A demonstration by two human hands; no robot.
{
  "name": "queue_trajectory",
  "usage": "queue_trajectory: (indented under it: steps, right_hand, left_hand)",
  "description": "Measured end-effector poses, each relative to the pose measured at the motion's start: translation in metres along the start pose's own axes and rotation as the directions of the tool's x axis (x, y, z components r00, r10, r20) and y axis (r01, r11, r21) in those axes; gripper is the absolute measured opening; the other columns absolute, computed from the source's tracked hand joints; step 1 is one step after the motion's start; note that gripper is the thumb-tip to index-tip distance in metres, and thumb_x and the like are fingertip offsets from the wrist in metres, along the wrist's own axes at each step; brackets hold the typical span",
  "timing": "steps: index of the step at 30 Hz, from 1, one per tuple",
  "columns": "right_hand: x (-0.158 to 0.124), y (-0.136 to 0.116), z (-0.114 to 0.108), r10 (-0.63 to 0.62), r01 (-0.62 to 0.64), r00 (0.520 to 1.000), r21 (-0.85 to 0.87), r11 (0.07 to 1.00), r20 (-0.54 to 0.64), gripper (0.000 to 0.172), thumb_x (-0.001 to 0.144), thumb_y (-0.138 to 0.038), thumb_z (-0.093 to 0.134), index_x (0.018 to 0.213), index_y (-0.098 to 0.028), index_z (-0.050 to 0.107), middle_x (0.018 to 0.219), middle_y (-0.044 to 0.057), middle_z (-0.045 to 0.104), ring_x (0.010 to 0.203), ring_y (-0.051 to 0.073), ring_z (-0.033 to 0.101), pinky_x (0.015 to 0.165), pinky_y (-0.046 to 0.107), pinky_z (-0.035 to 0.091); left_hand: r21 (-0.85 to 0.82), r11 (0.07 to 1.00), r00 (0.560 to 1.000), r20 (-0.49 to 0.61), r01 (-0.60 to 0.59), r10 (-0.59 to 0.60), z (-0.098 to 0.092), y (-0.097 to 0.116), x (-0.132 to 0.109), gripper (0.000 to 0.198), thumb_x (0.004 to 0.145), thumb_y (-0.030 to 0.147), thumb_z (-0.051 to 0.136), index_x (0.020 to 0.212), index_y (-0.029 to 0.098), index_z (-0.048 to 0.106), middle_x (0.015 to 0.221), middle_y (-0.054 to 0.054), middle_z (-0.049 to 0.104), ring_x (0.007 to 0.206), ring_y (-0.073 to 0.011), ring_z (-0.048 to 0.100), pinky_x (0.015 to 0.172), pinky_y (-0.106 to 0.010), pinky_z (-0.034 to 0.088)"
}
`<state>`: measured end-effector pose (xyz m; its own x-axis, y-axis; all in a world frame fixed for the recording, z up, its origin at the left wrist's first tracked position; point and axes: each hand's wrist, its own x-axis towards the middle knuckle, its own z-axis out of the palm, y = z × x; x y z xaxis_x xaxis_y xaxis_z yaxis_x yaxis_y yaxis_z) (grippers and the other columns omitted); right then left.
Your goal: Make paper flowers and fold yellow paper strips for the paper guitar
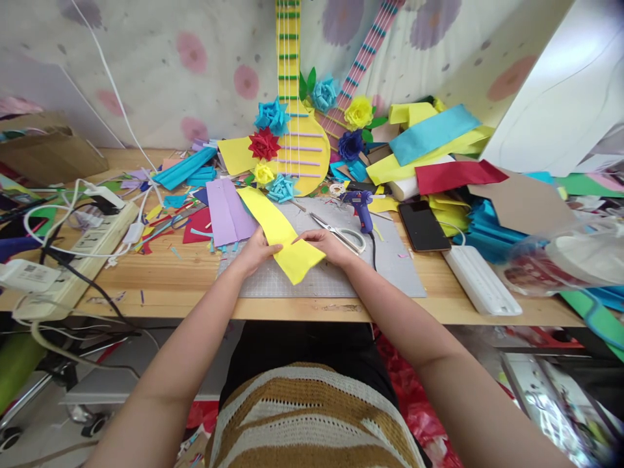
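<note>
A long strip of yellow crepe paper [266, 218] is held between my two hands above the grey cutting mat [394, 273]. My left hand [258, 253] pinches its left edge, thumb on top. On the other side my right hand [325, 244] grips the strip near its middle, with finger and thumb close together at a crease. The near end of the paper hangs toward me. Just beyond my right hand lie scissors [336, 231] with open blades. A purple glue gun [361, 211] stands behind them. Folded lilac paper [227, 211] lies left of my left hand.
Yellow [312, 153] and pink [336, 120] paper guitars with paper flowers lean at the back. A phone [423, 224], a white power bank [482, 279] and a plastic-wrapped cup [560, 257] sit right. A power strip [73, 260] with cables lies left, and paper scraps are scattered about.
</note>
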<state>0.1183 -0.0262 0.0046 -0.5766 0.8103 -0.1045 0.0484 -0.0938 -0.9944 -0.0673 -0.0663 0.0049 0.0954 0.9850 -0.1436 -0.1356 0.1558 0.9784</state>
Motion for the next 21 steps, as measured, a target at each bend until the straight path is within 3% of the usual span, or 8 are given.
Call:
queue_trajectory:
  steps: [6,12,14,18,21]
  right_hand:
    - [0.009,0.01,0.005,-0.029,0.023,0.997,-0.085,0.996,-0.068,0.034,0.063,-0.049,0.067,0.065,-0.016,0.056,0.063,-0.002,0.057,0.054,0.007,0.049,0.053,0.022,0.046]
    - [0.008,0.011,0.009,-0.051,-0.011,0.986,-0.361,0.932,-0.162,0.027,0.076,-0.043,0.053,0.065,-0.02,0.043,0.054,-0.005,0.049,0.044,0.007,0.044,0.045,0.021,0.035]
    - [0.005,0.008,0.011,-0.055,-0.033,0.983,-0.469,0.882,-0.173,0.025,0.077,-0.039,0.05,0.064,-0.02,0.042,0.051,-0.006,0.047,0.044,0.008,0.042,0.046,0.021,0.032]
    - [0.001,0.002,0.013,-0.08,-0.043,0.98,-0.584,0.811,-0.183,0.027,0.078,-0.039,0.051,0.061,-0.02,0.043,0.05,-0.005,0.046,0.047,0.008,0.04,0.048,0.022,0.029]
    - [0.0,0.004,0.011,-0.072,-0.041,0.981,-0.562,0.826,-0.178,0.037,0.081,-0.049,0.046,0.06,-0.019,0.046,0.053,-0.003,0.051,0.048,0.009,0.042,0.049,0.022,0.03]
  left_hand:
    - [-0.01,0.999,0.996,0.089,0.03,-0.029,-0.002,0.003,-0.003,0.07,0.054,0.014,0.074,0.118,0.022,0.045,0.11,-0.008,0.065,0.1,-0.025,0.063,0.08,-0.042,0.055]
    - [-0.185,0.97,0.963,0.249,0.154,-0.105,-0.006,0.007,-0.008,0.063,0.057,0.012,0.071,0.116,0.021,0.051,0.112,-0.011,0.065,0.104,-0.0278,0.061,0.089,-0.049,0.05]
    - [-0.192,0.97,0.972,0.208,0.147,-0.106,-0.005,0.005,-0.008,0.058,0.059,0.014,0.071,0.114,0.02,0.052,0.113,-0.011,0.065,0.105,-0.0268,0.061,0.09,-0.048,0.049]
    - [-0.175,0.982,0.997,-0.038,0.063,-0.071,0.002,0.0,-0.005,0.047,0.063,0.011,0.068,0.108,0.017,0.055,0.108,-0.01,0.067,0.103,-0.0245,0.062,0.092,-0.044,0.049]
    - [-0.198,0.978,0.996,-0.05,0.069,-0.081,0.005,-0.002,-0.007,0.04,0.064,0.009,0.062,0.103,0.014,0.058,0.105,-0.011,0.068,0.105,-0.0262,0.061,0.095,-0.045,0.047]
